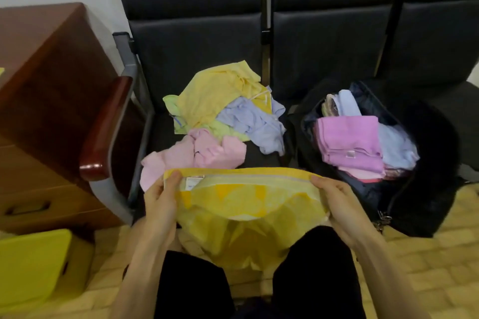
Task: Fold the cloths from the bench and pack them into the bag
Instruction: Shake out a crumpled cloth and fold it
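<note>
1. A yellow cloth (pixel 246 197) is held stretched by its top corners before the bench (pixel 197 41).
2. Crumpled pastel cloths (pixel 223 116) are heaped on one seat.
3. The dark bag (pixel 427 202) is stood open beside them, with folded cloths (pixel 350 137) stacked inside.

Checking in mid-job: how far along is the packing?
Done: folded cloths, a purple cloth on top, sit in the bag. In hand: the left hand and right hand grip a yellow cloth by its top edge, not yet packed. Left: a loose pile on the bench, pale yellow, blue, green and pink, all unfolded.
</note>
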